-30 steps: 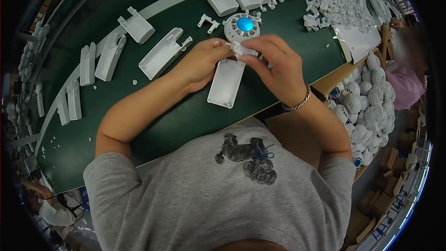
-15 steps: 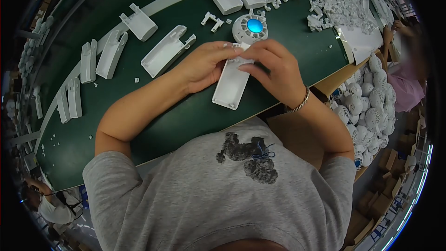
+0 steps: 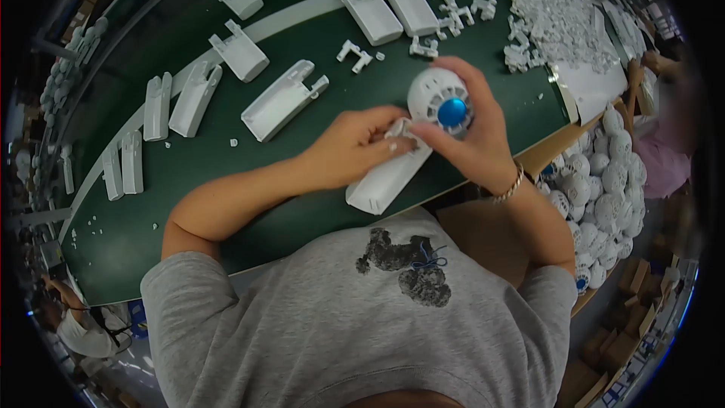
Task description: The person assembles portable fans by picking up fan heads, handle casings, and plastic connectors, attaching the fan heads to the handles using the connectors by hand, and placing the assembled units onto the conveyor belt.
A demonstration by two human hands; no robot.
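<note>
My left hand (image 3: 351, 143) is closed around the upper end of a long white plastic housing (image 3: 385, 185), an open shell tilted over the table's near edge. My right hand (image 3: 487, 140) grips a round white vented head with a blue centre (image 3: 424, 94), its thumb close to the housing's upper end. The head is right at that end; fingers hide whether the two touch. Nearest beyond the hands lies a small white bracket (image 3: 424, 48). Another notched white housing (image 3: 276, 106) rests to the left of them.
More white housings (image 3: 370, 15) lie across the green table (image 3: 189, 170). Small white brackets are heaped on a white sheet (image 3: 596, 87) at the far right. Several round white heads (image 3: 608, 181) fill a box at right. Other people work at right (image 3: 661, 143) and lower left (image 3: 87, 336).
My right hand has let go of the housing's end and picked up the round head from the table, bringing it to the housing. The housing has shifted slightly down and tilted.
</note>
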